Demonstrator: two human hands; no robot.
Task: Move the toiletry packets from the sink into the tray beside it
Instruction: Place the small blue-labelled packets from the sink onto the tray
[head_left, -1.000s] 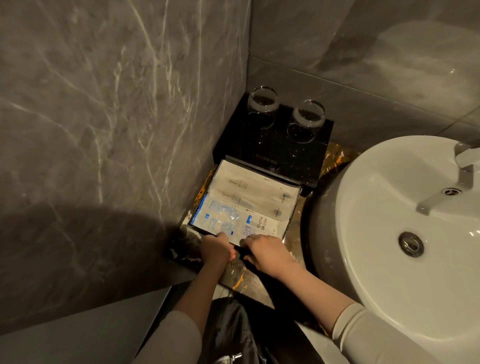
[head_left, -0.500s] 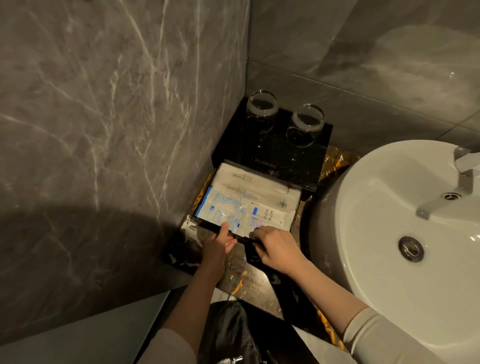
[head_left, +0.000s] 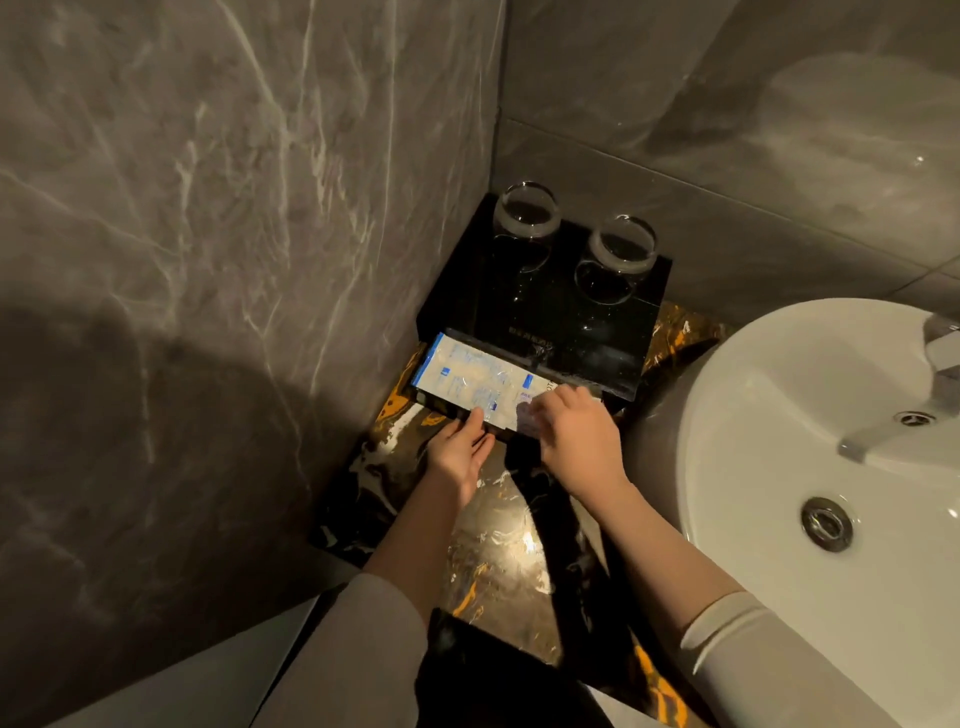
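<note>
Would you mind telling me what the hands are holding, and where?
Neither clearly grips anything: left hand and right hand rest fingertips on the near edge of the toiletry packets in the tray.

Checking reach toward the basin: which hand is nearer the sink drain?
Right. The right hand rests on the packets beside the sink; the left hand sits farther from the drain.

We see a dark marble counter (head_left: 498, 566) veined with gold and white, tucked into the corner between grey stone walls. On it, at the back, sits a glossy black stand (head_left: 540, 312). Just in front of that lies a low black tray (head_left: 457, 410), touching or nearly touching the stand; the dim light leaves us unsure which. To the right, a white round sink (head_left: 779, 415) rests on the same counter.
</note>
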